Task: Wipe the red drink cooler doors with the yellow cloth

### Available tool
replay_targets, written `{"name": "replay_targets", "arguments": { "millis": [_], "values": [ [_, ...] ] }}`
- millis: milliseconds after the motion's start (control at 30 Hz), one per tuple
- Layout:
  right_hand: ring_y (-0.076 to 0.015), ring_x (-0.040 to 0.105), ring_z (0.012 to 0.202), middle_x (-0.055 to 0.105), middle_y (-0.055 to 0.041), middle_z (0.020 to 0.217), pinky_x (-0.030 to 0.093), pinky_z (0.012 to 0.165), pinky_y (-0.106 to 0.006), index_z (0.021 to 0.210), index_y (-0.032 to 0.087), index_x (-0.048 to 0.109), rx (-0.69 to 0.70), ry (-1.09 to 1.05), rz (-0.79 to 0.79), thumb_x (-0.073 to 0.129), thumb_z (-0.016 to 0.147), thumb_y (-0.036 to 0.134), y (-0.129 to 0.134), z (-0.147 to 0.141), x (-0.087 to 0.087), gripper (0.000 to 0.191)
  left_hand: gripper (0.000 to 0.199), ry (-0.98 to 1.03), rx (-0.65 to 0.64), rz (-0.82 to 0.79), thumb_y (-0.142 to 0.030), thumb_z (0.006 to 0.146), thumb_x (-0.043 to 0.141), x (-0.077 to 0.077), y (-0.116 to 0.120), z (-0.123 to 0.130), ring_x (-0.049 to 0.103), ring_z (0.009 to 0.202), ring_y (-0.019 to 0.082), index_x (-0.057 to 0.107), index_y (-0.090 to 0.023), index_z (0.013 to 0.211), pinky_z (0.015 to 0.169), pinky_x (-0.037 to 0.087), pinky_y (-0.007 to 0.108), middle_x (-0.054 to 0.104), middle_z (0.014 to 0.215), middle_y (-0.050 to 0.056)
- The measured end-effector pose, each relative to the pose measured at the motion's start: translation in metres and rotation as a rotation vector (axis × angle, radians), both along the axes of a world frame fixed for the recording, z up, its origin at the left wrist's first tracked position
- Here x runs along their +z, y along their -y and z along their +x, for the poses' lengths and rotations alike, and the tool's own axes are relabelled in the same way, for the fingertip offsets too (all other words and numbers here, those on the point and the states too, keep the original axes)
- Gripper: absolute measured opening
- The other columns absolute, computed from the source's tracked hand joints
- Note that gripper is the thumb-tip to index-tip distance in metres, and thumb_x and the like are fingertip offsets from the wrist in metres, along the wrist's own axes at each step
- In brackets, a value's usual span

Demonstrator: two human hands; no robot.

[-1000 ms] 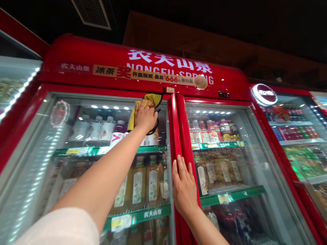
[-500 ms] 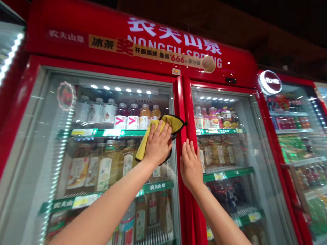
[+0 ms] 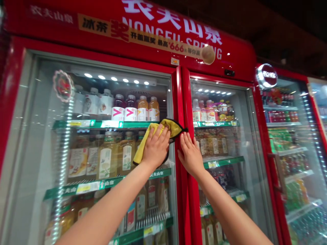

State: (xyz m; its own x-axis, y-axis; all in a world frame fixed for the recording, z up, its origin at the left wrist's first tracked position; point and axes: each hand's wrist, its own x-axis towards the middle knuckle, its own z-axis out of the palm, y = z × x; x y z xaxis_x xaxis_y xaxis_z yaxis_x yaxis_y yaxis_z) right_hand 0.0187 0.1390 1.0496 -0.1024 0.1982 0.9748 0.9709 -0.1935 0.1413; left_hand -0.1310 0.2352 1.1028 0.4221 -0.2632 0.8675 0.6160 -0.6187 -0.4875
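Note:
My left hand [image 3: 155, 145] presses a yellow cloth [image 3: 143, 153] with dark edging flat against the left glass door [image 3: 102, 127] of a red drinks fridge. Its fingers are stretched over the cloth, just below the top shelf's green strip. The cloth's pointed corner reaches onto the red door frame [image 3: 178, 102]. Beside it, my right hand [image 3: 190, 154] lies with straight fingers on the frame where the two doors meet, at the inner edge of the right door [image 3: 224, 143]. Nothing shows in that hand.
Behind the glass, several bottles [image 3: 105, 153] stand on shelves with green strips [image 3: 107, 183]. A round sticker [image 3: 63, 85] is on the left door's upper part. To the right is another lit drinks fridge [image 3: 293, 153] with a handle [image 3: 277, 173].
The fridge sits higher in view as the camera has shifted. My left hand and the cloth have slid slightly down the glass. My right hand stays on the frame.

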Motion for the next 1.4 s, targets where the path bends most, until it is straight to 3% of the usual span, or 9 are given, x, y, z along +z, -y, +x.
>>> {"name": "replay_targets", "arguments": {
  "millis": [100,300,533,733,867,967,1067,1200,1400],
  "values": [
    [-0.0287,0.041,0.146,0.049,-0.0201,0.153,0.027,0.123,-0.052,0.147,0.008,0.047,-0.016,0.005,-0.031,0.047,0.094,0.019,0.003,0.001,0.001,0.054,0.049,-0.134,-0.012,0.026,-0.027,0.098,0.045,-0.004,0.002,0.006,0.029,0.153,0.025,0.052,-0.018,0.145,0.128,0.020,0.052,0.048,0.155,0.006],
    [-0.0256,0.027,0.153,0.027,-0.0179,0.165,0.025,0.124,-0.049,0.159,0.010,0.023,-0.049,-0.016,-0.025,0.044,0.095,0.018,0.000,0.002,-0.003,0.068,0.052,0.121,0.002,-0.102,-0.029,0.098,0.044,0.048,-0.003,-0.029,0.023,0.155,0.026,0.049,-0.015,0.148,0.130,0.012,0.053,0.043,0.158,0.009],
    [-0.0281,0.023,0.154,0.029,-0.0224,0.162,0.027,0.122,-0.053,0.157,0.006,0.029,-0.086,-0.050,0.013,0.035,0.091,0.002,-0.016,-0.020,-0.002,0.066,0.054,-0.014,0.003,-0.044,-0.026,0.094,0.049,-0.001,-0.004,-0.028,0.025,0.154,0.025,0.050,-0.020,0.148,0.130,0.013,0.052,0.048,0.155,0.007],
    [-0.0271,0.019,0.155,0.026,-0.0206,0.164,0.027,0.122,-0.055,0.159,0.009,0.024,-0.079,-0.012,0.079,0.035,0.092,0.000,-0.023,-0.019,-0.004,0.069,0.051,0.058,0.022,-0.091,-0.030,0.098,0.044,0.039,-0.006,-0.041,0.024,0.154,0.027,0.051,-0.018,0.146,0.129,0.016,0.054,0.044,0.158,0.006],
    [-0.0260,0.010,0.156,0.018,-0.0198,0.166,0.030,0.121,-0.055,0.163,0.017,0.005,-0.016,0.050,0.134,0.035,0.090,-0.003,-0.029,-0.011,-0.009,0.081,0.052,0.278,0.049,-0.136,-0.030,0.098,0.044,0.027,-0.012,-0.063,0.017,0.156,0.029,0.048,-0.017,0.148,0.129,0.014,0.055,0.039,0.161,0.007],
    [-0.0268,0.005,0.156,0.012,-0.0197,0.168,0.030,0.121,-0.056,0.163,0.020,0.001,-0.008,0.078,0.166,0.036,0.092,-0.002,-0.032,-0.010,-0.011,0.082,0.051,0.118,0.056,-0.085,-0.030,0.097,0.045,0.011,-0.014,-0.060,0.021,0.155,0.028,0.050,-0.018,0.146,0.129,0.015,0.054,0.043,0.159,0.007],
    [-0.0269,0.007,0.156,0.013,-0.0195,0.167,0.028,0.122,-0.057,0.163,0.019,0.005,-0.022,0.078,0.154,0.037,0.093,0.001,-0.030,-0.010,-0.012,0.079,0.051,-0.046,0.047,-0.033,-0.031,0.096,0.048,0.021,-0.016,-0.058,0.025,0.154,0.027,0.051,-0.019,0.146,0.128,0.017,0.054,0.048,0.156,0.006],
    [-0.0260,0.010,0.156,0.020,-0.0199,0.166,0.027,0.122,-0.056,0.163,0.015,0.008,-0.021,0.050,0.119,0.035,0.093,0.001,-0.026,-0.008,-0.013,0.076,0.054,0.152,0.054,-0.086,-0.031,0.095,0.047,0.041,-0.023,-0.086,0.022,0.155,0.027,0.048,-0.020,0.148,0.129,0.016,0.055,0.044,0.158,0.006],
    [-0.0281,0.010,0.156,0.018,-0.0201,0.167,0.025,0.122,-0.058,0.161,0.013,0.018,-0.021,-0.010,0.103,0.037,0.087,-0.003,-0.025,-0.019,-0.012,0.078,0.057,0.231,0.086,-0.116,-0.029,0.095,0.046,-0.007,-0.027,-0.108,0.015,0.156,0.027,0.044,-0.021,0.151,0.129,0.014,0.057,0.042,0.159,0.008]
  ]
}}
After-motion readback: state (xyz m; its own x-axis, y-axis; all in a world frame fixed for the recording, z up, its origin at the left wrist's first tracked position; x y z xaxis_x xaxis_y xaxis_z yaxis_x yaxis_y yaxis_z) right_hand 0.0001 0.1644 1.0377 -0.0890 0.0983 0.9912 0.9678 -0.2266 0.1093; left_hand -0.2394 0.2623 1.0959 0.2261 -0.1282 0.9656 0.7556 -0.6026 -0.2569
